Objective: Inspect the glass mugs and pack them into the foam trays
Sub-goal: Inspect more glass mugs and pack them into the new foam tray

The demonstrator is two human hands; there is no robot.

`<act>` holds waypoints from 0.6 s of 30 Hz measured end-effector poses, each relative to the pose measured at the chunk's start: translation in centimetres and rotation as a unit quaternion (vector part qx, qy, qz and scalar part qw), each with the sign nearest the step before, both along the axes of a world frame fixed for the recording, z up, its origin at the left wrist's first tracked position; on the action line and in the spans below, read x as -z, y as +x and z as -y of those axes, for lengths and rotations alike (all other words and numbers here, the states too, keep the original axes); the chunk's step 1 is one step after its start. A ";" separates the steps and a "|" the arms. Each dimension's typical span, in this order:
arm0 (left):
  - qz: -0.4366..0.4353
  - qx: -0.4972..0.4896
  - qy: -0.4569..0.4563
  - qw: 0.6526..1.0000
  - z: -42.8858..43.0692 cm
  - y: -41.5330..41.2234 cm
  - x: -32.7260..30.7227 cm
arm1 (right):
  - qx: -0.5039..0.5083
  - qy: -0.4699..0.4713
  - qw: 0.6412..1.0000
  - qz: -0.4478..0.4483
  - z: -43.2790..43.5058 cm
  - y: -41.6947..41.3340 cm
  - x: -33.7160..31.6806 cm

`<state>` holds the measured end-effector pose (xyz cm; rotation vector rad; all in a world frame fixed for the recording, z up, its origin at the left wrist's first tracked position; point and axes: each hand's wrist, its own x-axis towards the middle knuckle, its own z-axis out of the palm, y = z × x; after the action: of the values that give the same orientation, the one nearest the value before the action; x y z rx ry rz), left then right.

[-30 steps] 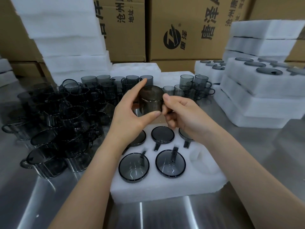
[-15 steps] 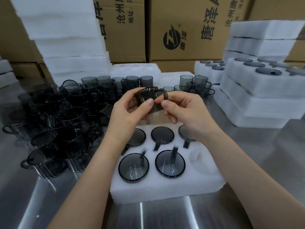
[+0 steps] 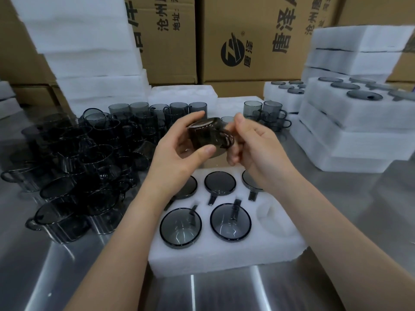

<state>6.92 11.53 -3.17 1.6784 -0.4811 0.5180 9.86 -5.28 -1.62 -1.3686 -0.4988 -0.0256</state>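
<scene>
Standing cartons (image 3: 247, 41): brown printed cardboard, walling the back.
Surface (image 3: 224, 292): steel, carrying everything.
Foam stacks (image 3: 78, 52): white slabs piled high at back left; at right, filled trays (image 3: 359, 122) stacked, dark glass rounds showing on top.
Loose mugs (image 3: 78, 153): smoked glass, crowded at left, more upright behind the hands.
Tray (image 3: 224, 259): white foam, near centre, below the hands; five packed mugs (image 3: 180, 227) sunk in its pockets, the near-right pocket (image 3: 267, 212) bare foam.
Left grip (image 3: 177, 153): thumb and fingers clamped round the mug's body.
Right grip (image 3: 258, 149): fingers curled against the handle side, thumb at the mug's edge, clamped on it.
Mug (image 3: 204, 135): in the air above the tray's far edge, tilted, base uppermost, handle to the right.
</scene>
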 end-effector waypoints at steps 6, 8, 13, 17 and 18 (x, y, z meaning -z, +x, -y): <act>0.013 0.054 -0.001 0.998 -0.1 0.0 -0.1 | -0.108 -0.024 0.994 -0.025 -0.3 -0.1 0.4; 0.000 0.039 0.016 0.999 -0.1 0.1 0.0 | -0.142 0.004 0.989 -0.039 -0.4 -0.3 0.4; 0.035 -0.017 0.102 0.994 0.1 -0.1 -0.1 | -0.042 -0.017 0.998 -0.033 -0.1 -0.2 0.5; 0.055 -0.053 0.161 0.984 0.6 -0.2 -0.2 | 0.022 -0.057 0.998 0.015 -0.6 -0.2 0.6; 0.066 -0.071 0.161 0.982 0.7 -0.3 -0.3 | 0.033 -0.063 0.997 0.032 -0.8 -0.1 0.5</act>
<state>6.66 10.86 -2.89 2.0069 -0.5674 0.6886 9.72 -4.52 -2.16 -1.5113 -0.5151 -0.0942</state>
